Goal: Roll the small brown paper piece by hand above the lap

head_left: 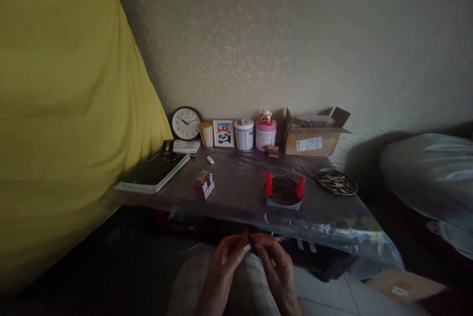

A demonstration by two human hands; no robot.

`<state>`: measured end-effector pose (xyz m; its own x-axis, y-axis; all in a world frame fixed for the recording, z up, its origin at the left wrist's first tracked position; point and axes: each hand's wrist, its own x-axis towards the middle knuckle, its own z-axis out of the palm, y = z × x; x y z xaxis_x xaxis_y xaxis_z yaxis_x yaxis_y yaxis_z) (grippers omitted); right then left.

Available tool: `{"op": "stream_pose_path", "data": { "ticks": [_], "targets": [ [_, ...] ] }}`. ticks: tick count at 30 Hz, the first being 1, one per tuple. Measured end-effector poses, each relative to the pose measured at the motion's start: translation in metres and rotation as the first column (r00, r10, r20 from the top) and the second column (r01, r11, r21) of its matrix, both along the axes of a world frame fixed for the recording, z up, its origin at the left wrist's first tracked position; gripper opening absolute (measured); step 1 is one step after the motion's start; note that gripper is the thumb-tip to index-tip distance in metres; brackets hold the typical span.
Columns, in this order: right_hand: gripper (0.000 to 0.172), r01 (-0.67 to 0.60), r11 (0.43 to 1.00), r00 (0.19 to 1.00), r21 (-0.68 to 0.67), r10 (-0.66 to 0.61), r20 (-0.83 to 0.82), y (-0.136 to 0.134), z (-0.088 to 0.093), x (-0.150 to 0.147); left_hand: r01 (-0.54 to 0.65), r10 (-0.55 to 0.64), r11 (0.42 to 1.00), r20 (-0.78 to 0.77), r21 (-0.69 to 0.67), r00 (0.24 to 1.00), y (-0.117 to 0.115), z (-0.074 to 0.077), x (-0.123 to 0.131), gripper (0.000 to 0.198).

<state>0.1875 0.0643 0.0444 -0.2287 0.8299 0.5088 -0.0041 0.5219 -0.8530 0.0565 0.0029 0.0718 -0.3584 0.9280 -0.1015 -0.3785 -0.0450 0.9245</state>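
Both of my hands meet low in the view, in front of the table's near edge. My left hand and my right hand pinch together on a small dark box with a pale end, probably a matchbox. Above them on the plastic-covered table stands a round dish with two red candles upright at its sides. A stack of small matchboxes lies to the left of the dish.
A metal plate of used matchsticks sits at the right. Along the wall stand a clock, jars, a framed picture and an open cardboard box. Books lie at the left beside a yellow curtain.
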Motion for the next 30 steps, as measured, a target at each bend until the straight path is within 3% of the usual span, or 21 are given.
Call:
{"op": "stream_pose_path", "data": {
  "ticks": [13,30],
  "targets": [
    [0.012,-0.018,1.0,1.0,0.013,0.018,0.005,-0.0014,-0.0012,0.0013,0.033,-0.032,0.999,0.033,-0.011,0.999,-0.0023,-0.0052,-0.0021,0.034],
    [0.016,0.006,0.998,0.999,-0.057,-0.003,0.045,-0.0039,0.0027,0.0016,0.023,-0.025,0.999,-0.069,-0.024,0.997,-0.0029,-0.0037,-0.0037,0.031]
  ]
}}
